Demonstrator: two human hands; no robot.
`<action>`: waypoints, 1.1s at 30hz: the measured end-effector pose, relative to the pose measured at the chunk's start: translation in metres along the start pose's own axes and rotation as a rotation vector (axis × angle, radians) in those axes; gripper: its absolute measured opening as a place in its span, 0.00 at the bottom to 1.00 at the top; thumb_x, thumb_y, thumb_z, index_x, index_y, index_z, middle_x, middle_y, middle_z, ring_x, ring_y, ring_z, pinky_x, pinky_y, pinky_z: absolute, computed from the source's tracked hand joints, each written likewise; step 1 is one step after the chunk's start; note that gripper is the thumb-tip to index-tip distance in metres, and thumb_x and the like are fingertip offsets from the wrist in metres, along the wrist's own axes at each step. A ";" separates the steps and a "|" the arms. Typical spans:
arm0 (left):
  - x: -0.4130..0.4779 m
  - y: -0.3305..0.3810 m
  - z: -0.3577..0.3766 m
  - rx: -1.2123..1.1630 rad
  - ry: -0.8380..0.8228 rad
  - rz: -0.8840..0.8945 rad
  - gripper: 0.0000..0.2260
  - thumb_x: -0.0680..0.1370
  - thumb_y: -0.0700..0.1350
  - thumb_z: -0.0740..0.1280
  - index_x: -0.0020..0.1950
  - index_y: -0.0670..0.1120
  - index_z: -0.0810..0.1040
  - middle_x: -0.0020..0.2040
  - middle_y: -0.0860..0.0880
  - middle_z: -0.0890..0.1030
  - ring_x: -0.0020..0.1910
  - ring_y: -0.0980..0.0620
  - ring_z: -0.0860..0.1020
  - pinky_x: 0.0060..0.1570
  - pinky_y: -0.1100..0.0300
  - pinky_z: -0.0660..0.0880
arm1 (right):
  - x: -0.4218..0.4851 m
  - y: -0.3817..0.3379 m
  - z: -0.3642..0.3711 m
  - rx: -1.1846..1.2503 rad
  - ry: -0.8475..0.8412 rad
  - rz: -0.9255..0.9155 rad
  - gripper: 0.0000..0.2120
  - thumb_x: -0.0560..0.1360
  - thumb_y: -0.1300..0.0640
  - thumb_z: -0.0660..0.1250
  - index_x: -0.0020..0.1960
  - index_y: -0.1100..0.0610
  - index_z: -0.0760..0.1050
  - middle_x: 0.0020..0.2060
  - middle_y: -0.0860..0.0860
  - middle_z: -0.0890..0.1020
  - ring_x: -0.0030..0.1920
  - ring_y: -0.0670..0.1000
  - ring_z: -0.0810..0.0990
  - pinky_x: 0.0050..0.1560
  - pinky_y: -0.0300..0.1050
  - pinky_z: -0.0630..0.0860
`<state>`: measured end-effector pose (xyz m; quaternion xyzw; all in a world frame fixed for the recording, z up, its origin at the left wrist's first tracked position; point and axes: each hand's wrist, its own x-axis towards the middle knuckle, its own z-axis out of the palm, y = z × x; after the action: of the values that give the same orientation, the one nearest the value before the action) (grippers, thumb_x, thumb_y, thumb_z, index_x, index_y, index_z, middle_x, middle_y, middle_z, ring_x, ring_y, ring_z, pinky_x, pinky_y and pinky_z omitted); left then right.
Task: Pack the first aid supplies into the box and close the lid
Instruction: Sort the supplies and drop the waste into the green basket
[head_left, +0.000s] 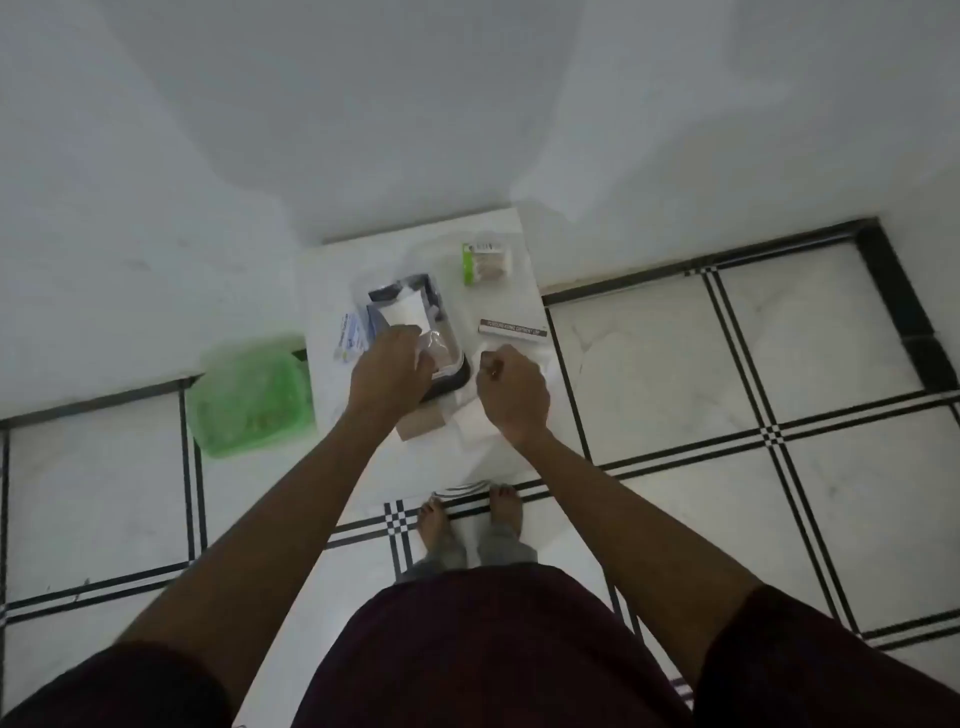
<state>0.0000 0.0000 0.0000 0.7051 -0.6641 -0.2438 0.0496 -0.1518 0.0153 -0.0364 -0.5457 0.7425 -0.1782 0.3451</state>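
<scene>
A black box (453, 383) with a clear lid stands on a small white table (527, 299). My left hand (390, 370) reaches into the box, its fingers closed on a white gauze packet (407, 310) held over the box. My right hand (511, 391) rests as a loose fist just right of the box, over white pads (470, 415); whether it holds anything is unclear. A brown ointment carton (513, 329) lies to the right. At the table's far right sits a green-and-tan bandage pack (485, 262). Blue-white packets (354, 332) lie left of the box.
A green plastic container (249, 396) stands on the floor left of the table. A brown card (420, 423) lies at the table's near edge. The table is against a white wall. My bare feet (470, 514) stand on white tiles with black lines.
</scene>
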 end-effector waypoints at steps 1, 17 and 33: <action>0.004 -0.002 -0.001 0.027 -0.009 0.006 0.15 0.77 0.40 0.60 0.63 0.39 0.73 0.63 0.41 0.76 0.62 0.40 0.74 0.55 0.46 0.74 | 0.003 0.006 0.003 0.044 -0.032 0.133 0.07 0.71 0.57 0.66 0.48 0.58 0.75 0.42 0.54 0.81 0.43 0.55 0.80 0.39 0.44 0.75; 0.083 -0.054 0.025 0.291 -0.111 0.123 0.30 0.75 0.53 0.66 0.72 0.42 0.62 0.72 0.41 0.67 0.72 0.43 0.64 0.74 0.37 0.47 | 0.003 0.041 0.059 -0.247 -0.198 0.572 0.31 0.66 0.45 0.75 0.61 0.56 0.65 0.59 0.56 0.70 0.60 0.57 0.69 0.57 0.56 0.71; 0.107 -0.047 0.009 0.129 0.028 -0.128 0.13 0.72 0.42 0.64 0.56 0.49 0.74 0.53 0.49 0.78 0.58 0.47 0.74 0.65 0.22 0.44 | 0.012 0.028 -0.018 0.145 -0.253 0.406 0.14 0.62 0.58 0.76 0.31 0.51 0.70 0.38 0.52 0.80 0.42 0.53 0.78 0.42 0.44 0.73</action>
<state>0.0396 -0.0955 -0.0560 0.7511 -0.6314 -0.1930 -0.0022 -0.1858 0.0119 -0.0459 -0.3773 0.7730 -0.0881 0.5023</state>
